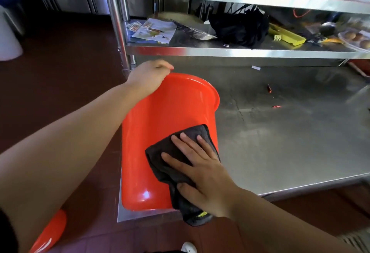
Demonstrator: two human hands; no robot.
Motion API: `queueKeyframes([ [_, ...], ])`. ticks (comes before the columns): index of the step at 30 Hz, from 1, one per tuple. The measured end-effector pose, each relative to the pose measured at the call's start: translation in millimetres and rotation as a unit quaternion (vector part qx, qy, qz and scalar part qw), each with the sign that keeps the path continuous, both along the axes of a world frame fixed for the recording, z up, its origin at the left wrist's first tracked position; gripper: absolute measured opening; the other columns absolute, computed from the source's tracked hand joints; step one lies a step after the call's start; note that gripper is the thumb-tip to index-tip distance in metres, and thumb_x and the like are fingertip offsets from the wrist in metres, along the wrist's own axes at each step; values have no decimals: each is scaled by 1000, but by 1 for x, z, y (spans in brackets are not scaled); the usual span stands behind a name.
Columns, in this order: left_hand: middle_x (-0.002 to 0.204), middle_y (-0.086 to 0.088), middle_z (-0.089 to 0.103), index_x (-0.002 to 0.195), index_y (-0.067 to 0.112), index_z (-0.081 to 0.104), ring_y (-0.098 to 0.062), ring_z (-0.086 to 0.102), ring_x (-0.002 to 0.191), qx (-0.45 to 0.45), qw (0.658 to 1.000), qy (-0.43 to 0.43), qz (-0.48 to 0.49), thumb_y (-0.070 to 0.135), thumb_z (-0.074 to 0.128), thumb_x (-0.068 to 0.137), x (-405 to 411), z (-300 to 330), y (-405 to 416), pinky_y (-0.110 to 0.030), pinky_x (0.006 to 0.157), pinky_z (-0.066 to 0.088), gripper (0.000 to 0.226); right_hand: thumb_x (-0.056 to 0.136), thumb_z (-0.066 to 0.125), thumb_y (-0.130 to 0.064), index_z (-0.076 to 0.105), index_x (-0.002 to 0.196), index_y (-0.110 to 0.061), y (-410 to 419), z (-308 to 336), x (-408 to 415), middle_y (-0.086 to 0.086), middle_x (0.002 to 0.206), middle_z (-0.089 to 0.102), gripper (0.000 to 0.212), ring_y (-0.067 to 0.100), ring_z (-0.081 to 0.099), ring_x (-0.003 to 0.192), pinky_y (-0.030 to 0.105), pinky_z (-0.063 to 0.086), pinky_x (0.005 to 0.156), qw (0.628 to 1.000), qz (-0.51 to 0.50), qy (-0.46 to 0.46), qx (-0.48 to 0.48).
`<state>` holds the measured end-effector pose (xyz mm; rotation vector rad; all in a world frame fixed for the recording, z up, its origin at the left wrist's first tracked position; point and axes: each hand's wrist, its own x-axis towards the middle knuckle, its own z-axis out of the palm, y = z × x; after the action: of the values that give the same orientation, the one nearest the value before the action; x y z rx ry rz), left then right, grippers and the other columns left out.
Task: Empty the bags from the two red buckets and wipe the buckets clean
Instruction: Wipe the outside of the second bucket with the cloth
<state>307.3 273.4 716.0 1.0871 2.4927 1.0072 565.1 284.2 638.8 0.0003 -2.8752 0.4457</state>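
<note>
One red bucket [160, 132] lies tipped at the steel tabletop's [290, 132] front-left corner; a second bucket [50, 230] is mostly cut off bottom-left. Left hand [149, 76] grips the rim, fingertips hidden. Right hand [202, 164] presses one dark cloth [166, 152] flat.

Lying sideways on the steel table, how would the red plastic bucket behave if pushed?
The red plastic bucket would probably roll: its round wall lies on the steel table. It looks light and glossy, perhaps slippery. The left hand gripping its rim likely steadies it.

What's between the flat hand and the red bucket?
A black cloth: the right hand presses it flat against the bucket, seen in the head view.
</note>
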Motion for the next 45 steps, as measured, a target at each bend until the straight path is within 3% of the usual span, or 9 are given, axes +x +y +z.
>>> queueKeyframes([
  [4,137,-10,52,127,25,57,-31,46,126,-89,996,15,28,50,33,96,-10,3,2,-36,99,34,47,81,44,-35,39,144,-32,16,9,-37,0,158,20,63,14,4,147,41,2,119,1000,6,-6,5],
  [8,141,-11,48,134,14,51,-29,42,131,-23,993,-110,21,44,42,97,-33,-11,-2,-35,104,32,48,85,43,-33,39,144,-32,44,24,-91,-2,158,18,59,13,5,147,37,-2,119,999,-39,7,-4],
  [12,130,-7,60,120,19,64,-24,52,123,62,982,-174,51,56,49,75,-44,-19,-18,-38,110,34,60,92,45,-27,40,143,-31,69,37,-134,-1,158,19,52,14,7,146,35,-2,118,998,-55,14,-10],
  [16,123,-7,64,113,19,67,-21,56,118,115,972,-199,50,40,53,93,-50,-28,-25,-40,109,37,32,94,45,-29,37,144,-33,76,41,-151,-3,159,15,51,13,4,147,34,-2,118,998,-64,2,14],
  [26,114,-3,62,124,17,60,-16,59,104,94,976,-191,54,34,44,99,-51,-28,-48,-31,96,42,34,85,51,-33,37,145,-30,20,13,-48,1,159,14,61,15,2,147,40,1,119,1000,2,-4,6],
  [31,93,0,64,106,25,68,-6,55,71,88,986,-124,65,10,46,90,-50,-7,-38,-16,63,42,32,83,44,-36,38,144,-30,1,-3,-12,3,158,18,61,19,5,148,49,10,118,999,37,2,12],
  [33,102,-1,66,106,24,69,-7,61,82,79,986,-135,62,21,53,88,-45,-2,-28,-17,73,47,24,83,43,-36,39,144,-30,-5,-5,-12,3,158,19,61,20,7,147,50,12,117,999,44,4,20],
  [37,126,-2,59,119,27,63,-24,55,116,13,986,-151,74,62,58,79,-40,-9,-26,-37,100,41,53,81,41,-36,43,142,-29,-3,2,-29,0,157,23,61,16,9,147,47,10,118,999,46,2,9],
  [45,94,4,73,78,29,73,-15,67,93,114,959,-245,86,53,70,73,-56,-24,-39,-37,95,50,25,88,47,-28,39,144,-30,41,30,-114,-1,158,17,56,15,7,147,32,-3,118,1000,-25,8,-8],
])
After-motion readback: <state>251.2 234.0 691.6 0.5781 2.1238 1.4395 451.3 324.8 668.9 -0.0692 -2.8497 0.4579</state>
